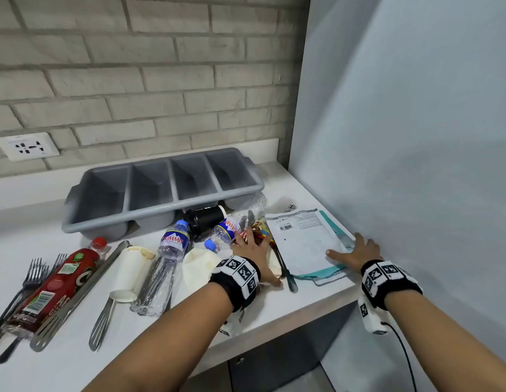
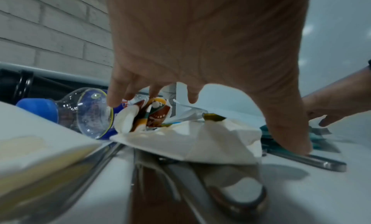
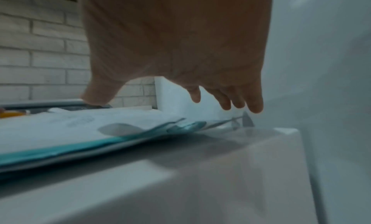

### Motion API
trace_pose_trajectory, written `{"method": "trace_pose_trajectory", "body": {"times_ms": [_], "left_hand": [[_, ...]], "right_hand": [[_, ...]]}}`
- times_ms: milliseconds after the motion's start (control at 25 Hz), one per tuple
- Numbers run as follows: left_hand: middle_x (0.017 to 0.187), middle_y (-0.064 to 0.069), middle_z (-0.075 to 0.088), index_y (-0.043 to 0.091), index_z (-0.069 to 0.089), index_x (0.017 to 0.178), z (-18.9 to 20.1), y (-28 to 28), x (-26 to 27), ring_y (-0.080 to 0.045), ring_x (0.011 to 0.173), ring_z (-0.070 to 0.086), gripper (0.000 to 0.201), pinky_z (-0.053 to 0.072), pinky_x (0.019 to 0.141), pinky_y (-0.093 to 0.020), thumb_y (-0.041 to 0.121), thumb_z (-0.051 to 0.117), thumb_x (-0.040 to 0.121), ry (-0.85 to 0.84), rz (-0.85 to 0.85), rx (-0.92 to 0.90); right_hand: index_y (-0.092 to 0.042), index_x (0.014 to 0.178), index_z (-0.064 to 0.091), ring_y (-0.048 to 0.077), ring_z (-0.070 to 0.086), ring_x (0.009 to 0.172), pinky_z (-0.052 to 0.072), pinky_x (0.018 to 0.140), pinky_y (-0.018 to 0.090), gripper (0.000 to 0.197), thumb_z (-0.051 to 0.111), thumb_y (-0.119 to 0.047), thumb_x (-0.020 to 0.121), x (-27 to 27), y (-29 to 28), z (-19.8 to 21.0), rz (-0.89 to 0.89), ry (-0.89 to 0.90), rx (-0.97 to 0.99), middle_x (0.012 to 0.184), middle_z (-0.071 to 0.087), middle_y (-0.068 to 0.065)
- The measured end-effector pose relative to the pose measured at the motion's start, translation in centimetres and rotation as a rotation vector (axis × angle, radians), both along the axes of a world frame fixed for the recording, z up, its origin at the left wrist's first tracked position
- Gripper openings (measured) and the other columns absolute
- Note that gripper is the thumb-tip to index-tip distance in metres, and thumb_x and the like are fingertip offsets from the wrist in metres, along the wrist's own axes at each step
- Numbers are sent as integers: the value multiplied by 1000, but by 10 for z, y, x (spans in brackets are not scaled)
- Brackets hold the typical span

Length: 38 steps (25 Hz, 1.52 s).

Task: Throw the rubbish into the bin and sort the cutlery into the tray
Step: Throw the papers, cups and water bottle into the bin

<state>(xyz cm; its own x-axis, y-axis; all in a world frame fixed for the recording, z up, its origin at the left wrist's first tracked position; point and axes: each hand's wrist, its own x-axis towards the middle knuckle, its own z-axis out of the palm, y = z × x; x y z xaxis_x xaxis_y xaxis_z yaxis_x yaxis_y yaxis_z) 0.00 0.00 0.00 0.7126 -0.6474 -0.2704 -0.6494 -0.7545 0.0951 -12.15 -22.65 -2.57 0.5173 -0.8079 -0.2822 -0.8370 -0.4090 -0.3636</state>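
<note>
1. Our fingers on the left hand are spread and curling down over a colourful wrapper and the crumpled white napkin beneath it, mid-frame in the head view. The tips touch the pile but are not yet closed on it, and the thumb rests down by a knife handle.
2. Our right hand lies flat at centre right, fingers apart and straight on the edge of a white and teal mailer bag — pressing, not gripping.
3. So we judge the rubbish step is in hand: both hands are gathering soft litter at the right end of the counter.
4. Next we need to close each hand on its piece and lift without dragging the knife along. No bin is in view, so we must turn to find it.
5. Outward: two clear water bottles, a black cup, a paper cup and a red bottle lie to the left — all still to bin.
6. The forks at lower left and the tongs wait unsorted; the grey tray at upper centre looks empty in all four compartments.
</note>
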Motion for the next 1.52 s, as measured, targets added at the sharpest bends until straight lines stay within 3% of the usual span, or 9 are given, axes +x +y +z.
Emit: {"method": "trace_pose_trajectory", "body": {"times_ms": [160,440,640,840,960,1040,1240,1400,1520], "left_hand": [[156,-20,-22,35,2,150,-7,0,4,-51,141,9,123,23,114,-56,57,78,55,3,45,97],[156,-15,19,24,30,145,-10,-3,13,-43,140,21,90,21,113,-53,66,52,69,-72,46,85],[142,-7,44,15,46,133,-3,-6,15,-33,130,40,53,38,103,-44,32,48,83,-114,29,-59],[141,-5,46,15,48,131,-2,1,26,-31,129,41,48,46,99,-42,2,43,86,-79,25,-117],[139,-4,48,18,50,129,6,7,31,-30,123,49,48,49,96,-44,1,41,86,-74,31,-227],[137,-5,51,19,52,127,13,11,30,-30,121,53,44,48,96,-43,4,43,87,-51,67,-363],[122,-11,64,16,59,123,29,18,11,-29,107,60,38,45,90,-29,6,48,87,20,259,-769],[113,-11,66,17,62,118,32,23,-12,-20,93,58,33,43,83,-22,8,52,88,156,397,-997],[115,-6,64,14,60,119,28,25,-29,-19,101,57,32,45,85,-18,8,53,89,234,404,-1099]], "right_hand": [[-21,151,0,35,14,146,21,118,49,132,68,-73,50,1,-8,-16,8,93,34,158,17,16],[-5,134,36,33,46,127,44,103,40,101,80,-49,55,6,-12,-15,-52,6,-73,136,49,17],[-5,132,38,34,48,123,46,100,40,93,82,-41,59,9,-9,-14,-91,-6,-53,133,48,16],[3,110,62,29,63,91,52,80,31,53,81,-22,67,4,-13,-6,-178,-151,154,115,67,19],[5,124,55,32,56,119,42,101,34,54,72,-9,76,-1,-11,4,-195,-281,179,132,57,20],[5,133,46,30,51,126,38,104,31,66,70,-6,73,-7,-9,8,-190,-391,214,139,51,18],[0,125,54,29,60,104,43,86,28,50,54,8,75,-24,-4,4,-196,-633,161,125,62,20],[-6,122,57,21,59,95,50,88,32,47,47,8,78,-50,12,12,-213,-833,138,113,64,15],[-3,118,57,18,59,79,51,65,10,41,47,10,80,-69,29,21,-225,-978,125,101,61,9]]}}
